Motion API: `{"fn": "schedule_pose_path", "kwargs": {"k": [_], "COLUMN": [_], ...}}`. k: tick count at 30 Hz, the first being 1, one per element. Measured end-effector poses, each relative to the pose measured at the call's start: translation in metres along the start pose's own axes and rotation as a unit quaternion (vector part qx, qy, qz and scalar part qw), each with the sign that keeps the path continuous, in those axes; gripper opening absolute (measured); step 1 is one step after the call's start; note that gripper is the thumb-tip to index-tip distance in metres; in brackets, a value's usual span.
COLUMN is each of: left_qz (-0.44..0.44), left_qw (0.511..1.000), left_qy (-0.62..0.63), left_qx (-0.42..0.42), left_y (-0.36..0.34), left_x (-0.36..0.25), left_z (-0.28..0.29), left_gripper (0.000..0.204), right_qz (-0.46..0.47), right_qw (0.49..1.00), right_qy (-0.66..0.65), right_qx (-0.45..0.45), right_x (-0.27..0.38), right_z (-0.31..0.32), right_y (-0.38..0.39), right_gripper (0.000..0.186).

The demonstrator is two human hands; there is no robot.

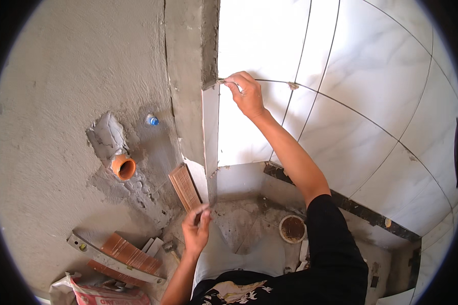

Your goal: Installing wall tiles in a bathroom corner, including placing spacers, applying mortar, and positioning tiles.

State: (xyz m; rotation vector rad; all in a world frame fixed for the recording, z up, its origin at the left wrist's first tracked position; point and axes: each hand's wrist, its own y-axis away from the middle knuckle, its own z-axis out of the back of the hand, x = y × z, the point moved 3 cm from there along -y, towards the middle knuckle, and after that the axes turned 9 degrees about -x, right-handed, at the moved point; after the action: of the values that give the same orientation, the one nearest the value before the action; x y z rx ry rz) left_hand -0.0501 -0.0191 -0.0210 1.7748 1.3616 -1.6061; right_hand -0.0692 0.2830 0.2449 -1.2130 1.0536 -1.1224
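My right hand (247,95) is raised to the outer corner of the white marbled wall tiles (361,96). Its thumb and fingers pinch something small at the left end of the horizontal joint, too small to name. A little lump of mortar-like stuff (293,86) sits on the same joint further right. Lower down, my left hand (196,227) is held in front of my legs with thumb and fingertips drawn together; whatever lies between them, if anything, cannot be made out. Just beyond it a brown ribbed tile piece (184,187) leans against the narrow tiled wall end (211,129).
An orange pipe (123,167) and a blue plug (152,120) stick out of the rough grey wall (76,76). At lower left lie a spirit level (114,260), brown tiles (132,254), a hammer (171,249) and a bag (104,295). A round bucket (293,229) stands on the floor.
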Motion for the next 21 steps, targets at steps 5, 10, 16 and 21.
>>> {"fn": "schedule_pose_path", "kwargs": {"k": [5,10,16,21], "left_qz": [0.074,0.097,0.044,-0.164], "left_qw": [0.994,0.990,0.991,0.975], "left_qy": [-0.073,-0.079,-0.119,-0.147], "left_qx": [-0.042,-0.071,-0.050,0.032], "left_y": [0.043,0.050,0.017,-0.050], "left_x": [0.044,0.047,0.024,-0.080], "left_z": [0.059,0.090,0.068,0.008], "left_gripper": [0.022,0.020,0.017,0.016], "right_qz": [0.026,0.053,0.081,0.066], "right_qw": [1.000,0.998,0.996,0.996], "right_qy": [0.005,0.022,0.031,0.015], "right_qx": [0.004,0.013,0.034,0.056], "right_x": [-0.021,-0.019,-0.028,-0.024], "right_z": [-0.015,-0.016,-0.022,-0.016], "right_y": [0.000,-0.004,-0.008,-0.006], "right_gripper": [0.011,0.012,0.015,0.013]}}
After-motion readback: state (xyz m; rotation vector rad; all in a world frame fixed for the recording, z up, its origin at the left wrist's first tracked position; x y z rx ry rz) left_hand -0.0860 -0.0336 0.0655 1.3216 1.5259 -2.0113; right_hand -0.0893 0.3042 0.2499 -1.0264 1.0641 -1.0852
